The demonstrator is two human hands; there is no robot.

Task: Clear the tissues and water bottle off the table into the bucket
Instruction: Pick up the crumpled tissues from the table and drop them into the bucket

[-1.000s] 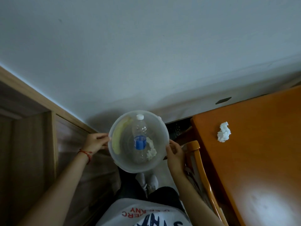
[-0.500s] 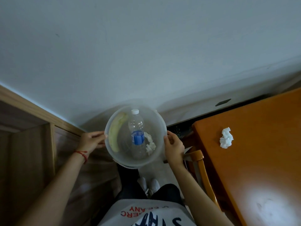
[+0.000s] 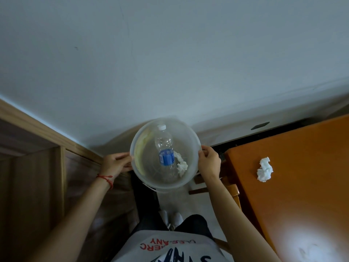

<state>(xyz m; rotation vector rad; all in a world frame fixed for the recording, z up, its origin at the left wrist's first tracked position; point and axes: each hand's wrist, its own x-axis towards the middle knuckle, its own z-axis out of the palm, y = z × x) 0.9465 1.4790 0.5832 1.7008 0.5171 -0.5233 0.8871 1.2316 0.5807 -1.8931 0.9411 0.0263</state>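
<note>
I hold a clear plastic bucket [image 3: 190, 137] in front of me, off the table and above the floor. My left hand [image 3: 115, 164] grips its left rim and my right hand [image 3: 209, 161] grips its right rim. Inside it lie a clear water bottle [image 3: 164, 148] with a blue label and white cap, a crumpled white tissue [image 3: 181, 166] beside the bottle, and a pale yellowish piece [image 3: 140, 154] along the left wall. Another crumpled white tissue [image 3: 265, 169] rests on the orange table [image 3: 302, 186] to the right.
A wooden chair [image 3: 231, 188] stands between me and the table's left edge. A wooden cabinet or door frame [image 3: 47, 167] fills the left. A pale wall [image 3: 170, 63] is straight ahead. My legs and white shoes [image 3: 171, 218] show below on the floor.
The bucket has shifted slightly up and away from me in both hands, and the view has tilted. The tissue on the table has not moved.
</note>
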